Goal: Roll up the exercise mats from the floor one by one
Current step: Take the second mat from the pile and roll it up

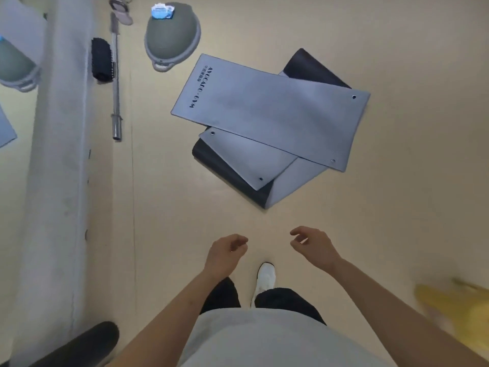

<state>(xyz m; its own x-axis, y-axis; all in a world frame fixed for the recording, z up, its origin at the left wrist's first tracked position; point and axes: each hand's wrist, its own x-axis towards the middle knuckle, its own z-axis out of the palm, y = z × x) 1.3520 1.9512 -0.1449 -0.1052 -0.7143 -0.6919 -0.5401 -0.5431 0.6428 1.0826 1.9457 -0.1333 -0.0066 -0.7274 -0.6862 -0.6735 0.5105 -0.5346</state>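
Note:
Several exercise mats lie flat in a loose pile on the beige floor ahead of me. The top grey mat [270, 109] bears dark lettering at its left end. A second grey mat [246, 157] pokes out beneath it, and a dark mat [309, 67] lies under both. My left hand [227, 252] and my right hand [312, 245] hang in the air in front of my waist, short of the pile. Their fingers are loosely curled and hold nothing.
A grey half-ball trainer [172, 38] sits at the back left with a small blue-white packet on top. A metal bar [116, 83] and a black foam roller [102, 59] lie along the mirrored wall on the left. Something yellow [457, 311] is at the right edge.

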